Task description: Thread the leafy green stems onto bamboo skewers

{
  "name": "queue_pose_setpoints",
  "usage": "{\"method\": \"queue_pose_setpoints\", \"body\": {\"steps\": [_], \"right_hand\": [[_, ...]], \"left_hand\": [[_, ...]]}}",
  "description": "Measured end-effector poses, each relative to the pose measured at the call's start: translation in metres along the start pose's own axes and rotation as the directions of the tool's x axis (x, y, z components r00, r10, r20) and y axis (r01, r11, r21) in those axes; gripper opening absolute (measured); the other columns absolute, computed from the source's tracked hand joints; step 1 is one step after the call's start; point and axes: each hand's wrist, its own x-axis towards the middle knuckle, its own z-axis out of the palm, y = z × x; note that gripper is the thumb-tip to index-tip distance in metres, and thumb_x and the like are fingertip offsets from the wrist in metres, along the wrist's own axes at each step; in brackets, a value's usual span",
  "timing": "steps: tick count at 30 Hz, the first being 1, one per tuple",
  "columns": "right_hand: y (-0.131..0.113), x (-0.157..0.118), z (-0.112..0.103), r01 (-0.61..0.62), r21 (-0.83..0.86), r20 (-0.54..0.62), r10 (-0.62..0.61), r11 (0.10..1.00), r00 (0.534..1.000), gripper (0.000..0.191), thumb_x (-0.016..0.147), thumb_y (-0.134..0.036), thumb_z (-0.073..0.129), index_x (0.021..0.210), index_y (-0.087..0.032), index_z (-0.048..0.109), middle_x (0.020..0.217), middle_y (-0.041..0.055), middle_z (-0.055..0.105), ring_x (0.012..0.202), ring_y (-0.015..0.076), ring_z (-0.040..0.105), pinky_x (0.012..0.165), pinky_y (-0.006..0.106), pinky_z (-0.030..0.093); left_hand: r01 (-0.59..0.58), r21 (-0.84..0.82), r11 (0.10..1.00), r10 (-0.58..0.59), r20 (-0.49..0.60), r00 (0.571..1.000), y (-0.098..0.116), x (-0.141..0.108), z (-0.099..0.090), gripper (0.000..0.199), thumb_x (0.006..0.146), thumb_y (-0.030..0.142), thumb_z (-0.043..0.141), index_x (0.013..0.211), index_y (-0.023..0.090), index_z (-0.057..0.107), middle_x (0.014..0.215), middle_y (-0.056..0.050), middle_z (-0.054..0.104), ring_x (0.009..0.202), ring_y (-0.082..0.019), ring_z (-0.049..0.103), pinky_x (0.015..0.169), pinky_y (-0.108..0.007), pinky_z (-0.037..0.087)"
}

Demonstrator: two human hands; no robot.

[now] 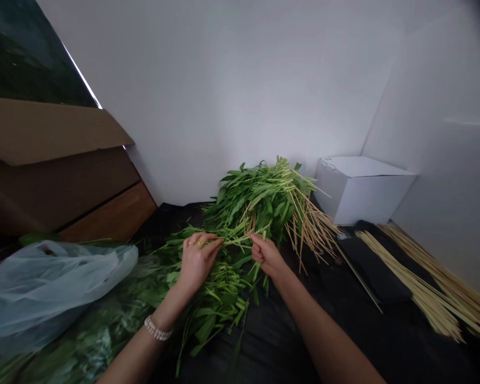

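- Head view: the left hand [200, 256] has its thumb and fingertips brought together on the green stems [237, 241], which stretch across the short gap to the other hand.
- The right hand [264, 255] is closed, its thumb and forefinger pinching the same stems; a few more pale stalks stick out above and below its curled fingers.
- The two hands are near each other but not touching. A gold-coloured ring [201, 241] sits on a left finger, and a pale beaded bracelet [157, 329] circles the left wrist.
- Just beyond the hands lies a heap of leafy greens [252, 192], its cut ends bunched at the top. Thin sticks [310, 221] fan out of it, beyond and to the right of the right hand.
- Below and between the hands is a loose pile of cut greens [224, 293], lying on a black sheet [280, 346].
- Left of the left hand are more greens [116, 314], partly under clear plastic, then a translucent plastic bag [56, 293], with an open cardboard box [56, 176] behind it.
- Well to the right of the right hand, a pale stick bundle [416, 288] lies across a flat black object [374, 272]; a browner stick bundle [444, 272] lies farther right, and a white box [364, 189] stands behind them by the wall [244, 80].
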Motion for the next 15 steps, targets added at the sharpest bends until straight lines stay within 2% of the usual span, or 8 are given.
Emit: {"method": "queue_pose_setpoints", "body": {"steps": [5,9,11,13,15], "right_hand": [[-0.003,-0.003,0.004,0.004,-0.019,-0.001,-0.004,1.0,1.0,0.04,0.057,-0.041,0.082,0.082,-0.014,0.067,0.041,-0.0122,0.038,0.034,0.0015,0.025,0.034,0.018,0.01],[-0.002,-0.003,0.006,0.01,-0.032,-0.017,-0.01,0.999,1.0,0.037,0.056,-0.04,0.082,0.075,-0.015,0.063,0.04,-0.0121,0.038,0.033,0.002,0.026,0.034,0.019,0.01],[-0.001,-0.004,0.008,0.003,-0.045,-0.017,-0.003,0.999,1.0,0.036,0.055,-0.039,0.082,0.072,-0.016,0.06,0.04,-0.0122,0.038,0.033,0.002,0.025,0.034,0.019,0.01],[0.0,-0.004,0.008,-0.001,-0.05,-0.01,0.0,0.999,1.0,0.035,0.055,-0.039,0.082,0.071,-0.017,0.059,0.04,-0.0124,0.037,0.033,0.0019,0.024,0.034,0.018,0.011],[0.0,-0.004,0.008,0.0,-0.034,-0.004,0.0,0.999,1.0,0.036,0.056,-0.039,0.082,0.072,-0.017,0.059,0.04,-0.0127,0.036,0.033,0.0018,0.024,0.034,0.018,0.011]], "left_hand": [[-0.011,0.012,1.0,0.01,0.08,0.997,-0.001,0.001,-0.001,0.017,0.091,0.026,0.057,0.097,0.025,0.072,0.095,-0.004,0.072,0.098,-0.022,0.058,0.083,-0.038,0.035],[0.031,0.002,1.0,-0.031,0.091,0.995,0.002,0.0,-0.002,0.015,0.088,0.024,0.057,0.092,0.024,0.071,0.094,-0.003,0.073,0.099,-0.023,0.058,0.086,-0.039,0.034],[0.109,-0.044,0.993,-0.105,0.094,0.99,0.002,0.0,0.001,0.013,0.085,0.024,0.057,0.084,0.023,0.071,0.088,-0.003,0.072,0.098,-0.024,0.059,0.086,-0.039,0.035],[0.261,-0.16,0.952,-0.247,0.105,0.963,-0.004,0.0,0.005,0.012,0.08,0.023,0.058,0.076,0.022,0.069,0.082,-0.003,0.071,0.092,-0.023,0.06,0.084,-0.036,0.038],[0.468,-0.327,0.821,-0.456,0.118,0.882,-0.015,0.002,0.008,0.011,0.075,0.024,0.056,0.072,0.02,0.066,0.077,-0.003,0.07,0.08,-0.021,0.061,0.076,-0.033,0.042]]}}
